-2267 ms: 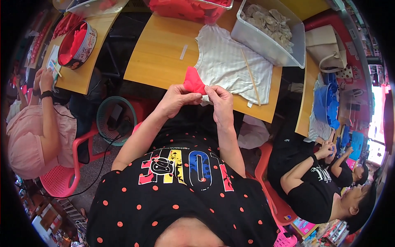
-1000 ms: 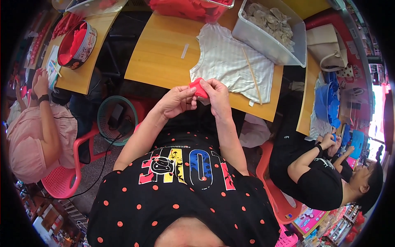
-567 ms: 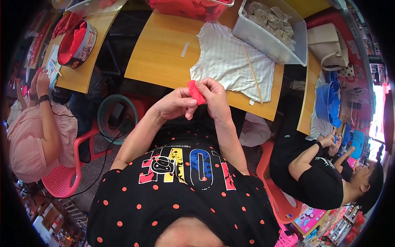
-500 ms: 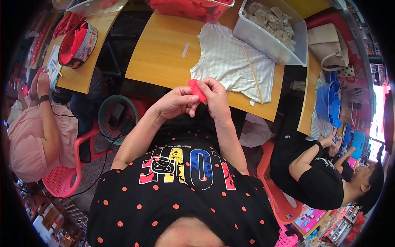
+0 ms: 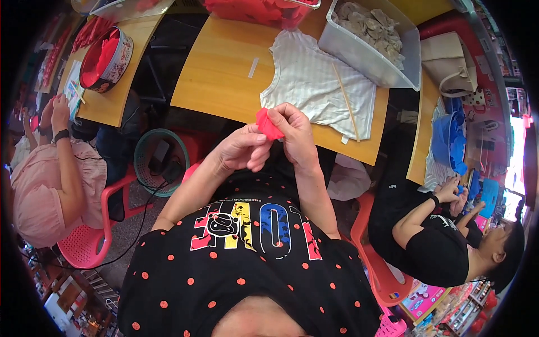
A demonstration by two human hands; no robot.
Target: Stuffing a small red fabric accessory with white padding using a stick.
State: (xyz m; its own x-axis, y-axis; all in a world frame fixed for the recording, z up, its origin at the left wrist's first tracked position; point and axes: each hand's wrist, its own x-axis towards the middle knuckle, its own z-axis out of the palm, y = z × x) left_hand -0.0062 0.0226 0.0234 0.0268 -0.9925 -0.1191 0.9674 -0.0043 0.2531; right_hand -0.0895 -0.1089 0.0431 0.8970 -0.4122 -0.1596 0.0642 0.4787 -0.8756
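My right hand [image 5: 293, 130] pinches a crumpled piece of soft red fabric [image 5: 268, 124] between thumb and curled fingers, just beyond the table's front edge. My left hand [image 5: 242, 147] grips the lower left of the same piece at its thumb tip, its other fingers bent beneath. Beyond my hands, a white striped garment [image 5: 311, 73] lies creased on the wooden table [image 5: 213, 67], with a thin wooden stick [image 5: 348, 112] on it and a short clear strip [image 5: 253, 67] to its left.
Clear bins of red pieces [image 5: 252, 10] and beige pieces [image 5: 368, 33] line the back. A round tin [image 5: 117, 73] sits on the left table. Co-workers sit left [image 5: 45, 191] and right [image 5: 432, 241]. A green basket [image 5: 146, 174] stands below, left.
The red piece was upright and spread out above my fingers; now it is more bunched and lower. My right hand has closed further over it, and my left fingers have dropped.
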